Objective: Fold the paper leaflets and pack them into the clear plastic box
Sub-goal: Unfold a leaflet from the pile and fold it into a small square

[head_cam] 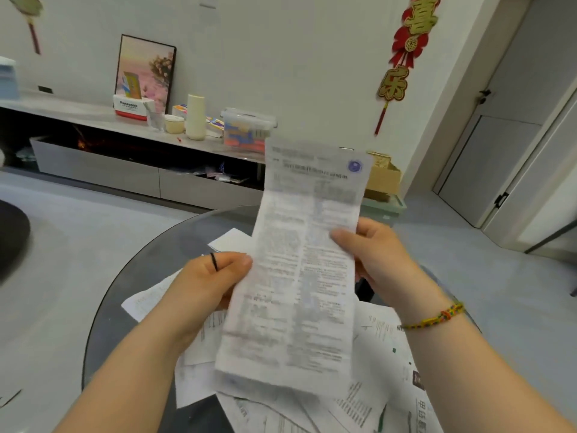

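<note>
1. A long, narrow printed leaflet (299,270) is held up in the air between both hands, in front of the person and above a round glass table (131,276); it is unfolded, though faint crease lines are seen across it.
2. Its long axis is set almost upright, with the top end leaning slightly away and to the right; the short edges lie at top and bottom, so a fold across the middle is judged to be the step at hand.
3. The left hand (212,276) is placed at the leaflet's left edge, about midway along its length; the edge is pinched by the thumb in front, while the fingers are hidden behind the sheet.
4. The right hand (374,254) is placed at the right edge, a little higher than the left; its thumb is pressed onto the printed face and its fingers are curled behind, so the sheet is gripped from both sides.
5. Neither hand is nearer; the sheet is shared evenly between them.
6. A loose pile of leaflets (368,398) is spread on the table directly beneath the hands.
7. A clear plastic box (248,129) with a lid is seen on a shelf (93,115) against the far wall, well apart from the hands; whether it is the box to be packed cannot be told.
</note>
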Demonstrator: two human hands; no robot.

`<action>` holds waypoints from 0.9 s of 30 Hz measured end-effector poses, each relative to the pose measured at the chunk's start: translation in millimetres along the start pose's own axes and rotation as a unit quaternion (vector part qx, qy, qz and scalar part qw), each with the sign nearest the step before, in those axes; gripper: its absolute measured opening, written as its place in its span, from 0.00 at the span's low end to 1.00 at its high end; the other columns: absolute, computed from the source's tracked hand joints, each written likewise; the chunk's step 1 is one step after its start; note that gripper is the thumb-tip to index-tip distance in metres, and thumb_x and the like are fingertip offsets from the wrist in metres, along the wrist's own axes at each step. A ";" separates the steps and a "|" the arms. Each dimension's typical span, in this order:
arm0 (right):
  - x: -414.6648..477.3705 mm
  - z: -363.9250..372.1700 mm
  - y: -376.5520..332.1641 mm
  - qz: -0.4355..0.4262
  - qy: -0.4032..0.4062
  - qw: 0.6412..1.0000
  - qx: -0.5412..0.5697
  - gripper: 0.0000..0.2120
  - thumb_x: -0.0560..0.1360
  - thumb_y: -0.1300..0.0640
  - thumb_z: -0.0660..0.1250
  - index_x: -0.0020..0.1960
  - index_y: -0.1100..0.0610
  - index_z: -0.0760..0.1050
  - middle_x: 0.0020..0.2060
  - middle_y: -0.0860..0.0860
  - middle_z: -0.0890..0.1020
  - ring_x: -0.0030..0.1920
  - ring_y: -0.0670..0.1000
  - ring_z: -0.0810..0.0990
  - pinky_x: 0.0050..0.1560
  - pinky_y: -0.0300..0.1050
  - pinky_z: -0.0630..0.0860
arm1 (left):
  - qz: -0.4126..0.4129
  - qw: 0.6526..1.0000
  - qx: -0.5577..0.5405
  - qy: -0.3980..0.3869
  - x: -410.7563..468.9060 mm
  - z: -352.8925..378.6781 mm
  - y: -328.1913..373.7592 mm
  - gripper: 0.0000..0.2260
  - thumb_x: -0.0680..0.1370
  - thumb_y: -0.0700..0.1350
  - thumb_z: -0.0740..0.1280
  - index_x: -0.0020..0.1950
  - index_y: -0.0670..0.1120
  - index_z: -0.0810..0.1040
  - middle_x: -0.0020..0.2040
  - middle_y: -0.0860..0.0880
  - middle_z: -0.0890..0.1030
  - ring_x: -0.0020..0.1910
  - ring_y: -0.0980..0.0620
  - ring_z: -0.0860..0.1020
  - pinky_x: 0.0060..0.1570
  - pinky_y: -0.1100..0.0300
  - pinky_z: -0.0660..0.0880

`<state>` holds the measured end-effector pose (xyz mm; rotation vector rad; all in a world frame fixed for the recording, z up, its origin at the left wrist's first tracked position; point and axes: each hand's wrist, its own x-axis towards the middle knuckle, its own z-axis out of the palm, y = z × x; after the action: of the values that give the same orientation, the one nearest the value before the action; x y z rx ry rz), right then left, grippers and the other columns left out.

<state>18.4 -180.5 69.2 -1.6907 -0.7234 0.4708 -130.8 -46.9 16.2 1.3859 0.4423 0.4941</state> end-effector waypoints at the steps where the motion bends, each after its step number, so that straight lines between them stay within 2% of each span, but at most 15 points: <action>1: -1.7 -1.2 8.1 0.018 -0.009 1.000 0.010 0.08 0.77 0.62 0.61 0.52 0.58 0.78 0.44 0.65 0.82 0.36 0.66 0.76 0.39 0.53 0.78 | -0.006 1.000 0.019 -0.007 1.7 -0.2 -2.9 0.13 0.78 0.44 0.60 0.40 0.45 0.82 0.37 0.48 0.85 0.34 0.54 0.82 0.30 0.66 0.76; 2: -3.5 -1.6 15.9 0.036 -0.015 0.999 0.017 0.08 0.77 0.62 0.61 0.51 0.57 0.78 0.48 0.64 0.82 0.45 0.70 0.77 0.49 0.63 0.76 | -0.012 1.000 0.026 -0.013 3.3 -0.4 -5.8 0.13 0.78 0.45 0.59 0.43 0.45 0.82 0.39 0.47 0.85 0.35 0.53 0.82 0.31 0.66 0.76; 3: -5.7 -1.6 22.5 0.054 -0.019 0.998 0.021 0.08 0.77 0.62 0.61 0.50 0.56 0.78 0.49 0.61 0.82 0.51 0.70 0.77 0.55 0.69 0.71 | -0.020 0.999 0.025 -0.018 4.2 -0.1 -7.4 0.12 0.78 0.45 0.59 0.44 0.45 0.82 0.40 0.47 0.85 0.36 0.53 0.83 0.32 0.66 0.76; 5: -8.4 -1.1 35.0 0.086 -0.034 0.995 0.029 0.09 0.76 0.63 0.61 0.52 0.56 0.78 0.49 0.56 0.83 0.54 0.65 0.78 0.58 0.68 0.70 | -0.032 0.999 0.033 -0.027 6.3 2.7 -10.5 0.10 0.78 0.43 0.60 0.45 0.45 0.81 0.40 0.48 0.85 0.36 0.53 0.83 0.31 0.66 0.77; 8: -10.7 -0.1 48.8 0.122 -0.077 0.988 0.050 0.12 0.76 0.62 0.62 0.58 0.58 0.76 0.51 0.53 0.83 0.52 0.57 0.81 0.56 0.56 0.76 | -0.049 0.998 0.043 -0.025 8.1 10.8 -15.7 0.08 0.76 0.38 0.63 0.45 0.43 0.82 0.39 0.48 0.85 0.34 0.54 0.82 0.32 0.65 0.78; 11: -16.3 -0.9 64.9 0.129 -0.129 0.981 0.062 0.12 0.74 0.62 0.64 0.55 0.54 0.77 0.53 0.51 0.83 0.52 0.53 0.82 0.55 0.51 0.78 | -0.055 0.997 0.048 -0.008 11.3 16.0 -23.0 0.07 0.76 0.38 0.63 0.45 0.41 0.82 0.37 0.48 0.85 0.32 0.55 0.82 0.30 0.66 0.77; 13: -21.1 -1.6 75.0 0.134 -0.145 0.973 0.119 0.13 0.71 0.63 0.64 0.55 0.56 0.77 0.52 0.53 0.83 0.52 0.54 0.82 0.54 0.49 0.79 | -0.058 0.997 0.059 -0.002 12.5 17.7 -26.3 0.07 0.76 0.38 0.64 0.44 0.41 0.82 0.37 0.47 0.85 0.32 0.55 0.82 0.29 0.67 0.76; 19: -17.0 -7.8 86.4 0.157 -0.134 0.958 0.201 0.12 0.74 0.66 0.61 0.55 0.60 0.77 0.52 0.57 0.83 0.51 0.56 0.82 0.52 0.47 0.79 | -0.071 0.997 0.032 -0.008 15.8 19.4 -32.4 0.08 0.76 0.36 0.62 0.44 0.42 0.81 0.34 0.47 0.84 0.30 0.55 0.81 0.25 0.67 0.74; 23: -16.6 -8.5 85.8 0.169 -0.129 0.946 0.246 0.12 0.75 0.68 0.58 0.49 0.59 0.79 0.45 0.55 0.85 0.42 0.51 0.84 0.45 0.43 0.81 | -0.080 0.996 -0.032 -0.027 16.8 17.9 -33.8 0.12 0.75 0.35 0.61 0.42 0.45 0.82 0.38 0.46 0.85 0.33 0.52 0.82 0.34 0.62 0.79; 27: -16.8 -9.6 85.4 0.168 -0.125 0.939 0.272 0.13 0.75 0.69 0.57 0.46 0.60 0.79 0.39 0.54 0.85 0.37 0.49 0.84 0.38 0.40 0.81 | -0.084 0.993 -0.074 -0.043 15.3 18.9 -34.0 0.16 0.75 0.32 0.60 0.37 0.45 0.85 0.36 0.45 0.84 0.33 0.52 0.83 0.34 0.63 0.80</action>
<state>30.7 -209.9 -12.3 -1.2361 -0.4216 1.0405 -105.1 -57.4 -15.1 1.2108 0.4379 0.3221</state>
